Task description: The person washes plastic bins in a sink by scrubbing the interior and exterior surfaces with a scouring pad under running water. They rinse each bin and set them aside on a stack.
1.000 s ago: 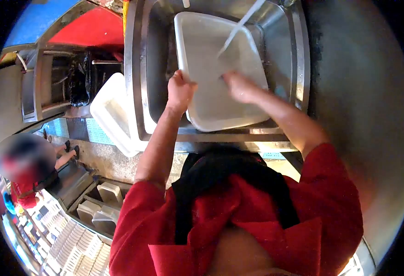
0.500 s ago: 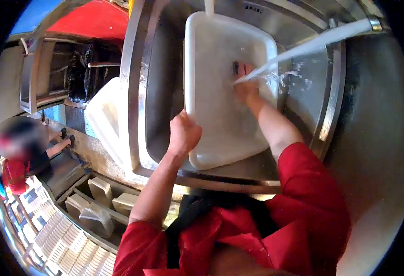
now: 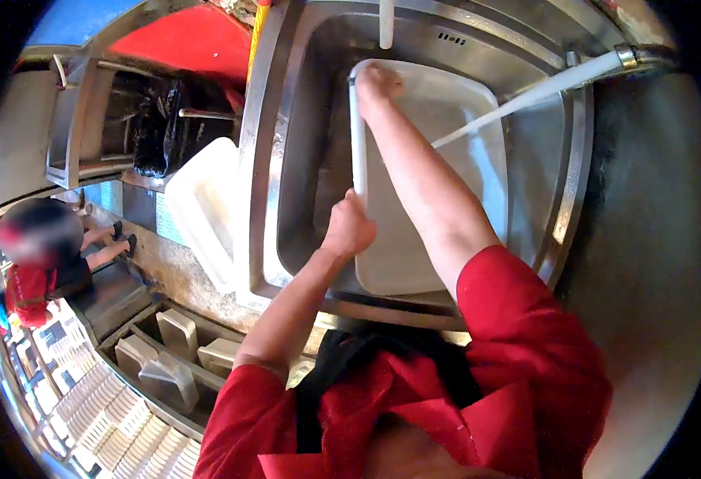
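A white plastic tub (image 3: 414, 255) lies in the metal sink (image 3: 306, 176), tilted. My left hand (image 3: 349, 227) is closed on the tub's near-left rim. At the tub's far-left corner, my right hand (image 3: 378, 86) presses against the inside with its fingers curled. Whatever it holds, if anything, is mostly hidden; only a small dark bit shows at the rim beside it. Water runs from a white hose (image 3: 574, 76) into the tub, passing behind my right forearm.
Another white tub (image 3: 203, 211) leans against the sink's left side. A white pipe (image 3: 386, 24) hangs over the far edge. Lower left are divided bins (image 3: 179, 331) with pale containers and racks of white items (image 3: 103, 415). A person in red (image 3: 35, 287) is at far left.
My right hand has moved from the tub's middle, under the water stream, to its far-left corner. The tub appears slightly further right, with my left hand still on its rim.
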The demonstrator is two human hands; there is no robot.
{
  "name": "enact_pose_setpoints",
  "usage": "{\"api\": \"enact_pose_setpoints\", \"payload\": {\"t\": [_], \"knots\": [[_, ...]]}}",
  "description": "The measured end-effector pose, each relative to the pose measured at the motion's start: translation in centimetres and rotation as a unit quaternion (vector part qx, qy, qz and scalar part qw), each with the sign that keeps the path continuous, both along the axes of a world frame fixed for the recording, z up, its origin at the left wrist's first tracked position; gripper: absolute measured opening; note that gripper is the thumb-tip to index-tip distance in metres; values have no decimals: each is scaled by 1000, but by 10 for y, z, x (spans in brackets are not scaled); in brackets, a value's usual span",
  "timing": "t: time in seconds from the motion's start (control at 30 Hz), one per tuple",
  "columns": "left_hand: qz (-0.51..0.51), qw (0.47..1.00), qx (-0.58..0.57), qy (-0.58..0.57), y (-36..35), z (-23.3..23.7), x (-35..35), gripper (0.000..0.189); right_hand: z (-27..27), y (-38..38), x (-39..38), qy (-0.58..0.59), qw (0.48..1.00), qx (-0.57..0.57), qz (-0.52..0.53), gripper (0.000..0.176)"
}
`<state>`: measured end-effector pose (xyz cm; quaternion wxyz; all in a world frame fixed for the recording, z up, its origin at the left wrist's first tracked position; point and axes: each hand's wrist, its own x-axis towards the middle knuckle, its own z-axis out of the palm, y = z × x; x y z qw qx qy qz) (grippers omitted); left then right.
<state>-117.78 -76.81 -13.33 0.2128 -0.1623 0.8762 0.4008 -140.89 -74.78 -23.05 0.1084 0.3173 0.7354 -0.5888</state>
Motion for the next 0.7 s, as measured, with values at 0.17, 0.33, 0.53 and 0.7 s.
{"api": "enact_pose_setpoints", "payload": {"t": [0.17,0.33,0.53,0.7], "knots": [[43,997,52,38,-15,-23,6,21,42,15,119,-24,963,-243,116,40],[125,964,230,35,-31,-25,0,27,34,79,269,-58,945,-200,254,36],[81,985,96,116,-26,-41,-2,23,13,197,261,-69,715,64,693,24],[55,994,88,38,-22,-8,-5,23,14,251,214,-1,534,271,801,22]]}}
